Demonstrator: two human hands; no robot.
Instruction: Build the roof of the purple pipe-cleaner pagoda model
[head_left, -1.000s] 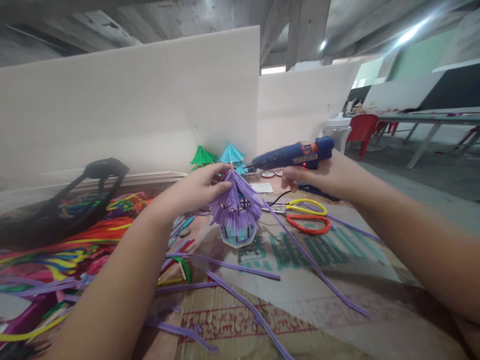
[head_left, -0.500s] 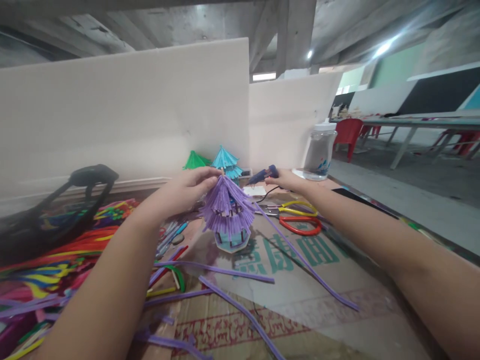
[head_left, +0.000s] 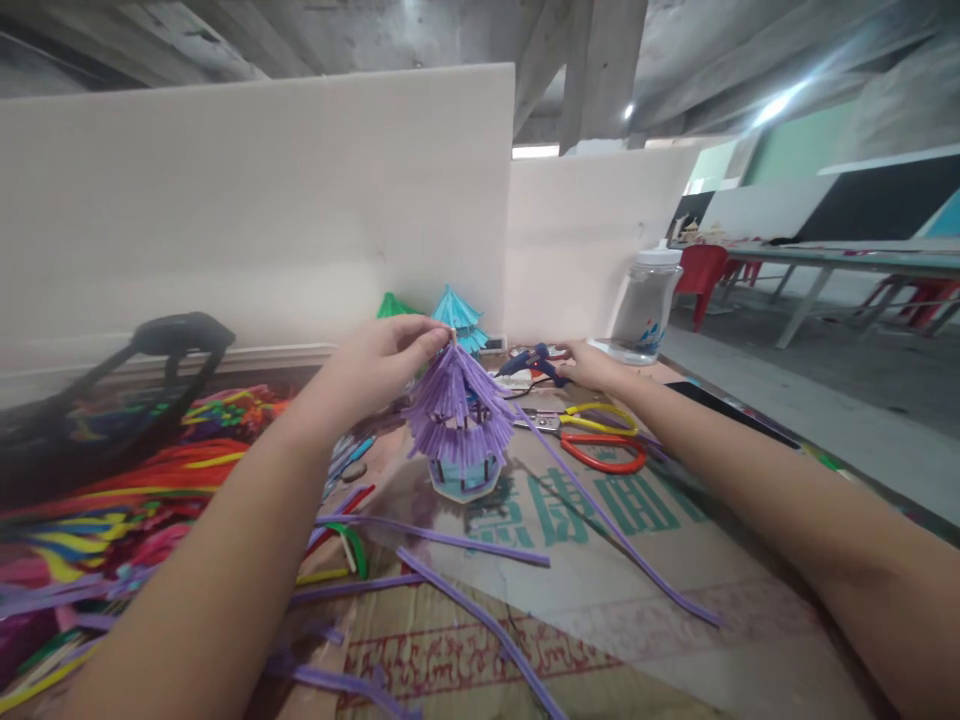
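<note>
A small purple pagoda model (head_left: 461,410) with two tiers of strip roofing stands upright on a pale blue base. The fingers and thumb of my left hand (head_left: 401,350) pinch the short stick at its peak. Beyond it to the right, a dark blue glue gun (head_left: 534,360) rests on the table, nozzle pointing left. My right hand (head_left: 591,366) is at its handle end, fingers apart, apparently not gripping it. Scissors with yellow and red handles (head_left: 600,455) lie nearer. Purple strips (head_left: 480,610) are scattered in front of the model.
Green (head_left: 395,304) and light blue (head_left: 454,312) pagoda models stand behind, before a white board (head_left: 262,210). A clear bottle (head_left: 639,310) stands at the back right. Colourful strips (head_left: 172,480) are heaped on the left, with a black object (head_left: 180,335) above them.
My right hand has drawn slightly back from the glue gun, which now sits lower with its handle showing. My left hand stays at the pagoda's peak. The view has shifted slightly.
</note>
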